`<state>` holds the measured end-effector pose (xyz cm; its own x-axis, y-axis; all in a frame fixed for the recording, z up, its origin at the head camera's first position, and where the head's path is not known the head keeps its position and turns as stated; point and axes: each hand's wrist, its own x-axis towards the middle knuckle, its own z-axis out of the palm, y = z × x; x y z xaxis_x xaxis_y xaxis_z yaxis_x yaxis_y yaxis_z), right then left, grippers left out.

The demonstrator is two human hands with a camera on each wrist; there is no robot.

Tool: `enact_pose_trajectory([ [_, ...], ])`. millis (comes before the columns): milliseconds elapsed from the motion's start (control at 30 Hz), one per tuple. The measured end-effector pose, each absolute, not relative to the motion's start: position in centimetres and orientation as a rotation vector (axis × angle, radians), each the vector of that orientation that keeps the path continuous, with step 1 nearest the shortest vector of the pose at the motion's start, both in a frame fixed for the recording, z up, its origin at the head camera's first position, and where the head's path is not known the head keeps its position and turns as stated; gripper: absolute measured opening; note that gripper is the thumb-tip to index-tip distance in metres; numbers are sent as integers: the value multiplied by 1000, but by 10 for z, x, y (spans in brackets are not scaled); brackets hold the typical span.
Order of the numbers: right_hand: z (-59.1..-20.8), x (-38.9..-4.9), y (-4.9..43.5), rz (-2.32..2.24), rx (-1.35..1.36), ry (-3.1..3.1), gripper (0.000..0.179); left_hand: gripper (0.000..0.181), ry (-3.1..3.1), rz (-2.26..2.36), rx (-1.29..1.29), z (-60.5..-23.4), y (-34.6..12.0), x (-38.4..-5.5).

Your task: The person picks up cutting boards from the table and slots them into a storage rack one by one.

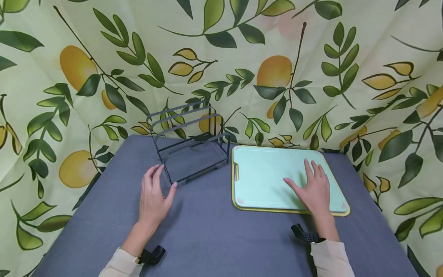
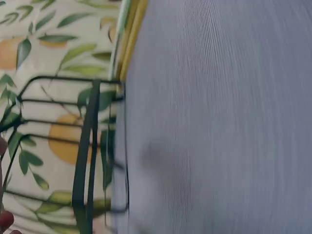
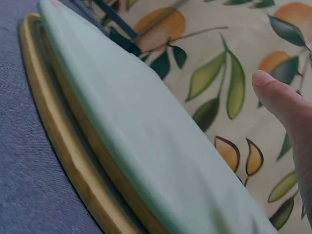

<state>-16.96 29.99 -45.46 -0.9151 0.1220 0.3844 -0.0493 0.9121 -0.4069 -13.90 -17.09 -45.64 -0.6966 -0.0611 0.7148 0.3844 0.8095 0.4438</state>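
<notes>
While the left hand (image 1: 154, 196), fingers loosely bent, hangs by the front corner of the black metal wire rack (image 2: 84, 146), contact cannot be told; a careless nudge might skew that light-looking frame. The right hand (image 1: 316, 190), fingers spread and gripping nothing, is over the mint-green rectangular board (image 1: 270, 177), which could slide off the yellow-edged board (image 3: 39, 73) beneath if pushed sideways, since the 2 seem merely stacked. Both lie flat on grey-blue cloth (image 1: 221, 242), right of the rack. The mint face looks smooth, with pink corner marks and an end slot (image 1: 237, 172).
</notes>
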Motion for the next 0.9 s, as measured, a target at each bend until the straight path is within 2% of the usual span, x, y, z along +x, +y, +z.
enact_pose_trajectory([
  [267, -465, -161, 319, 731, -218, -2560, 93, 58, -2167, -856, -253, -459, -123, -134],
  [567, -478, -148, 346, 776, -461, -2423, 82, 61, -2531, -1144, -232, -472, -51, -149],
  [733, -482, -145, 354, 809, -613, -2460, 82, 59, -2575, -1346, -152, -482, -16, -160],
  [900, -489, -144, 358, 842, -707, -2437, 81, 64, -2581, -1538, -100, -488, 9, -167],
])
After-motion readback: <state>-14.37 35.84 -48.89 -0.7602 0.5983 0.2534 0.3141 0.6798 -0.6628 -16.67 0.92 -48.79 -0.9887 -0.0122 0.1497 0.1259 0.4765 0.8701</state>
